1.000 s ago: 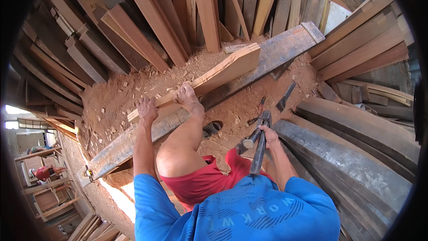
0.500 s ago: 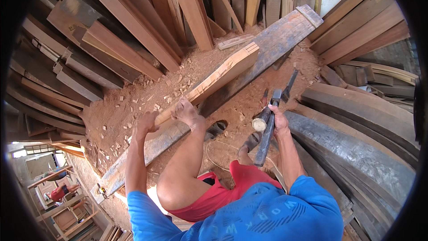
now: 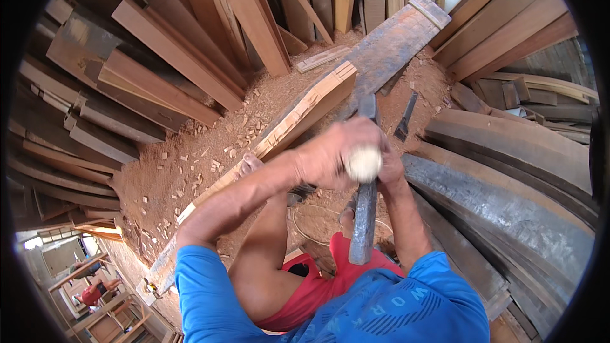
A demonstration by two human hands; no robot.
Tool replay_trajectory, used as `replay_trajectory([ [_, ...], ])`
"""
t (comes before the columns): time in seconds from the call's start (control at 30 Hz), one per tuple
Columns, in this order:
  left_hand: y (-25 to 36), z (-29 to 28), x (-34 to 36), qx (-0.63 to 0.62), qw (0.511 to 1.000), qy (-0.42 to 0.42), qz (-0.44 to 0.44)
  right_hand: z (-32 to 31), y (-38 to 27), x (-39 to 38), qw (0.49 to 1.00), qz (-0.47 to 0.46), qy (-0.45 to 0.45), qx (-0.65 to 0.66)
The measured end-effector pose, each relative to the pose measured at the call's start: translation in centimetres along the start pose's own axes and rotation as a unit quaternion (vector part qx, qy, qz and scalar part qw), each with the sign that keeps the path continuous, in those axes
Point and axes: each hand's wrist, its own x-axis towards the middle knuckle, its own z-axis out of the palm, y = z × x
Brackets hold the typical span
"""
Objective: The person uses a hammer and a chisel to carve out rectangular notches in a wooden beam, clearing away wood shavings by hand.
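Sawdust and pale wood chips point(image 3: 190, 181) cover the floor of a timber workshop, where upright planks point(image 3: 254, 22) lean in a row along the far side and heavy, long timbers point(image 3: 495, 190) lie stacked to the right. From my remote seat I look down on a low, weathered table point(image 3: 406, 33) that runs slantwise from lower left to upper right. On it I see the light brown board point(image 3: 302, 117), set on edge along the table, its upper edge cut rough and uneven toward the upper right end. A bare foot point(image 3: 250, 164) rests on the board, about midway along.

My right hand point(image 3: 391, 164) closes around a long dark tool point(image 3: 362, 225), held well above the floor in front of the red shorts point(image 3: 343, 254). My left hand point(image 3: 333, 152) reaches across to the same spot, right beside a round, pale wooden end point(image 3: 364, 164). It is blurred, so I cannot tell how tightly its fingers grip. Both hands are clear of the board.

Past them, a dark flat-bladed tool point(image 3: 406, 116) lies on the sawdust, near the table. At far left, I make out another person point(image 3: 95, 292) in red.
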Motion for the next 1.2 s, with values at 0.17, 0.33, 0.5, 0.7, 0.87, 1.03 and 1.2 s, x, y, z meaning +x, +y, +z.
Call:
replay_trajectory([
  [0.17,-2.0,-6.8,5.9,-0.041,0.965,0.236,-0.106,1.3,-6.2,0.7,0.965,-0.012,0.017,-0.26],
  [0.33,-5.3,-9.0,9.7,-0.07,0.946,0.275,-0.156,3.4,-9.5,0.6,0.952,-0.249,0.004,-0.18],
  [0.5,-8.2,-8.9,10.5,-0.073,0.95,0.296,-0.064,2.7,-11.5,0.7,0.911,-0.361,0.032,-0.199],
  [0.7,-7.8,-9.9,8.2,0.04,0.929,0.345,-0.127,3.5,-10.4,1.5,0.928,-0.322,0.042,-0.18],
  [0.87,-3.1,-8.3,7.7,0.188,0.948,0.197,-0.163,-2.7,-4.5,-0.7,0.922,-0.149,0.135,-0.329],
  [1.03,-5.1,-3.2,3.8,0.298,0.916,0.26,-0.061,-8.8,5.6,-4.2,0.921,0.085,0.072,-0.373],
  [1.2,0.2,-6.7,-3.7,0.366,0.888,0.235,-0.148,-8.2,11.0,-6.0,0.892,0.239,0.025,-0.384],
])
